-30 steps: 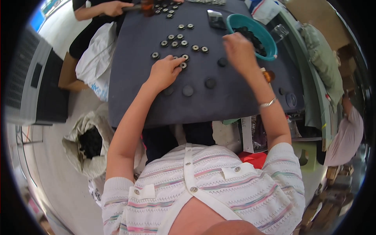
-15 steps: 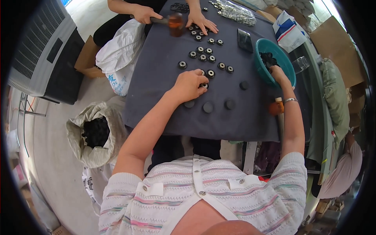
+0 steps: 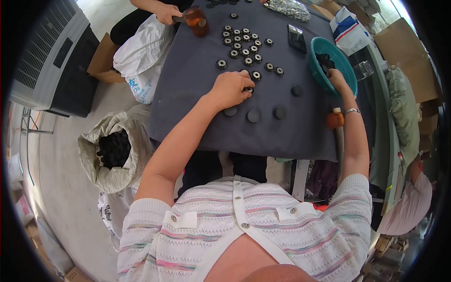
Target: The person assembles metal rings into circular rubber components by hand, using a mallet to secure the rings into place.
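On the grey surface (image 3: pixel 197 94): you have rows of small ringed round parts (image 3: pixel 244 44) laid out, and nearer you than those rows, three plain dark discs (image 3: pixel 253 115) in a loose line.
Left hand (image 3: pixel 231 88): yours rests on the surface at the near end of the ringed rows, fingers curled over one ringed part (image 3: pixel 249 89); you touch it with the fingertips, but whether your grip has closed on it cannot be told.
Right hand (image 3: pixel 336 77): yours reaches into the teal bowl (image 3: pixel 345 66), to the right of the ringed rows, fingers bent down among the black pieces (image 3: pixel 324 60) inside; its grip is hidden, so you cannot tell it either.
Beside the bowl: an orange-headed mallet (image 3: pixel 334 120) lies just under your right wrist.
Far side of the rows: another person's hand (image 3: pixel 165 14) holds a brown mallet (image 3: pixel 196 21).
Left of the surface: an open sack of black pieces (image 3: pixel 112 148) stands on the floor.
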Demonstrator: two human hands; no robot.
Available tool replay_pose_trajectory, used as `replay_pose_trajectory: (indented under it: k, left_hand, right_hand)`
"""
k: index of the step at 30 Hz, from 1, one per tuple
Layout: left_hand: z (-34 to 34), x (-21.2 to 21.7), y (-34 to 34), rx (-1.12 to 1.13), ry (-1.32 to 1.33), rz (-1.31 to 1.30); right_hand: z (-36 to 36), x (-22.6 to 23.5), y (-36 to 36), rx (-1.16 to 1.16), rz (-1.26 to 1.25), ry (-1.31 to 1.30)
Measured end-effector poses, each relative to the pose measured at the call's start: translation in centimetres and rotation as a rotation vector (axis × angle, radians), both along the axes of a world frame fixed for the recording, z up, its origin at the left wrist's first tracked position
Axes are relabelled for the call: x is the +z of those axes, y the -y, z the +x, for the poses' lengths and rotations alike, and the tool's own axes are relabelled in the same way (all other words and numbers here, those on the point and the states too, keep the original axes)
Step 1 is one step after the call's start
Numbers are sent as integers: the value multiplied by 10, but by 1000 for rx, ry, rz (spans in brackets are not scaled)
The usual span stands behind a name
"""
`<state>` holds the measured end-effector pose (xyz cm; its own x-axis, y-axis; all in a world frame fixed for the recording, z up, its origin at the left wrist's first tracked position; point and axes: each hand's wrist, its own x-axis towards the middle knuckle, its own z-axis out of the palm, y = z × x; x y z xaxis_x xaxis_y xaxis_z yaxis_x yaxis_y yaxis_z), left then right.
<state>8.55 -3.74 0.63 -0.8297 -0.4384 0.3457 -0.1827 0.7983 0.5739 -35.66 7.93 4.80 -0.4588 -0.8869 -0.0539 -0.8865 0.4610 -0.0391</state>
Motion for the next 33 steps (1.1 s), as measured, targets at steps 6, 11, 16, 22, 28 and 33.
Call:
replay_pose_trajectory:
  k: [6,11,16,22,28,33]
  left_hand:
    - [2,1,-5,-44,1,-14]
    - [-3,-2,-3,-95,-29,-12]
    - [-8,-6,5,-106,-57,-33]
    - [-13,-1,4,-101,-63,-37]
    - [-7,-12,-8,-121,-62,-21]
    - [-4,-18,-4,-129,-56,37]
  right_hand:
    - [4,0,-5,-14,-109,37]
    - [47,34,-15,-61,-442,-24]
    - [184,38,-22,429,-679,-76]
    - [222,-21,-73,544,-344,-357]
    - [232,-26,-104,454,-366,-15]
    - [227,-2,-82,413,-179,152]
